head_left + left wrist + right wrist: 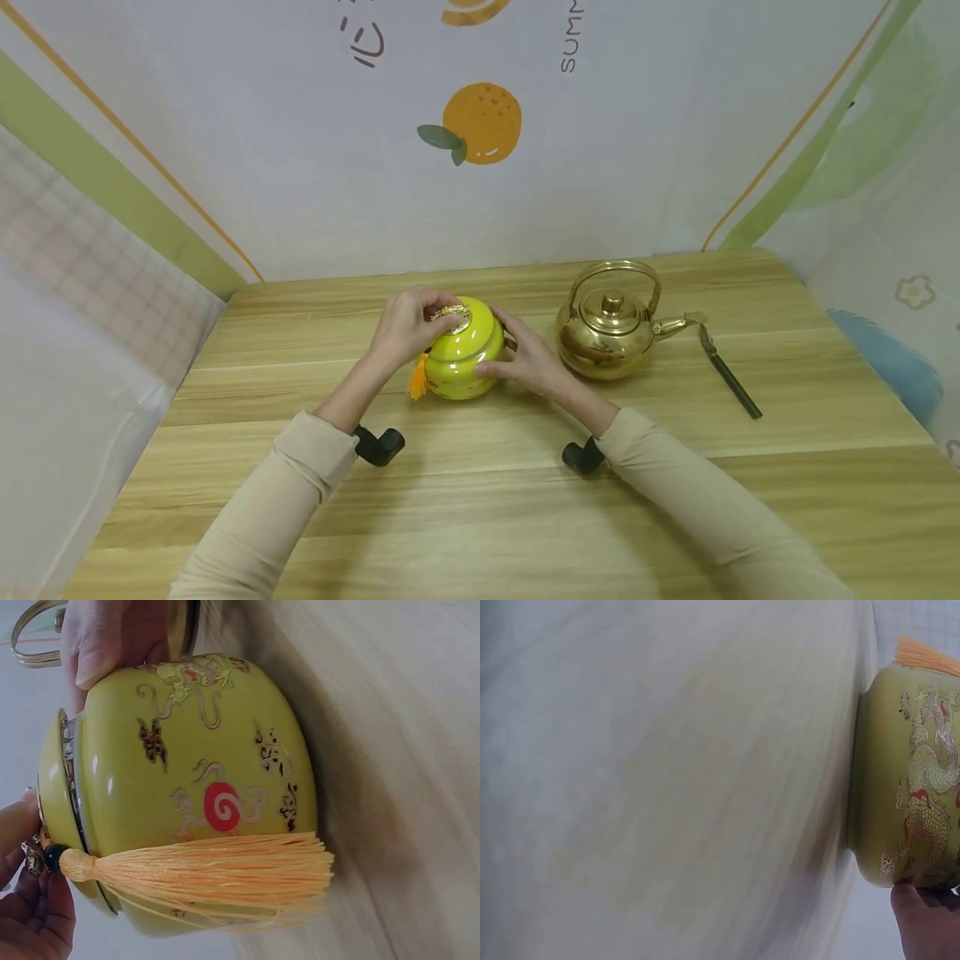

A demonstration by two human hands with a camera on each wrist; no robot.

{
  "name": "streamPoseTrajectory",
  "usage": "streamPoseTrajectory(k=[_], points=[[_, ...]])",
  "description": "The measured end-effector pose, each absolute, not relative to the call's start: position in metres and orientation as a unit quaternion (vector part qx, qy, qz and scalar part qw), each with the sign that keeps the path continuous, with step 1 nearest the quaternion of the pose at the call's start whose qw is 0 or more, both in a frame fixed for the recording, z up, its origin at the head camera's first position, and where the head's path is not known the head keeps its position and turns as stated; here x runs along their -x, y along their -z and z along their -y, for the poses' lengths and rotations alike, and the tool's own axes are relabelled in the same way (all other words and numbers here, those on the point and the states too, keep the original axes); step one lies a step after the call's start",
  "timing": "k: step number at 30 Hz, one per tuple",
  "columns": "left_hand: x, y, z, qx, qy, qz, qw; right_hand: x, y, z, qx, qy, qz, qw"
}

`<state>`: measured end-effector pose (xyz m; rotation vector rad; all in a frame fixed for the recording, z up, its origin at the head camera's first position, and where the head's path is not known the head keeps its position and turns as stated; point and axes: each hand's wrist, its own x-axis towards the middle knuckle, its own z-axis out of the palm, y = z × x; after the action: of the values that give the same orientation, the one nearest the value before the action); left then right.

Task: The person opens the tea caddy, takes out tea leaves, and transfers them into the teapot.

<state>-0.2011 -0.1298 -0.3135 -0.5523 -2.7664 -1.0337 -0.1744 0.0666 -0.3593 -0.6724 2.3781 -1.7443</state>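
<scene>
A glossy yellow lidded jar (pixel 450 382) with painted dragons stands on the wooden table. My left hand (pixel 405 327) pinches the gold knob on top of its lid (pixel 480 333). In the left wrist view the lid (pixel 52 776) sits slightly askew, with a gap and a metallic rim showing along one side. An orange tassel (pixel 217 874) with a dark bead hangs from the knob. Around the jar's right side my right hand (pixel 528 360) grips the body, its thumb toward me and its fingers partly hidden behind. The right wrist view shows that thumb (pixel 907 904) against the jar.
Just right of my right hand stands a brass kettle (pixel 603 337) with an upright loop handle, its spout pointing right. By the spout tip lies a slim tool with a dark handle (pixel 731 379). A printed cloth (pixel 322 200) hangs behind the table's back edge.
</scene>
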Motion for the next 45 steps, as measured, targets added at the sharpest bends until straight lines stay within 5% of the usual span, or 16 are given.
streamPoseTrajectory(k=[13,30,45], points=[[0.201,0.309,0.129,0.169,0.336,0.926,0.038,0.194,0.391,-0.068,0.222,0.577,-0.785,0.044],[0.2,0.305,0.127,0.18,0.304,0.935,0.027,0.178,0.366,-0.066,0.218,0.573,-0.788,0.056],[0.199,0.304,0.124,0.184,0.29,0.939,0.028,0.195,0.393,-0.068,0.22,0.566,-0.794,0.038]])
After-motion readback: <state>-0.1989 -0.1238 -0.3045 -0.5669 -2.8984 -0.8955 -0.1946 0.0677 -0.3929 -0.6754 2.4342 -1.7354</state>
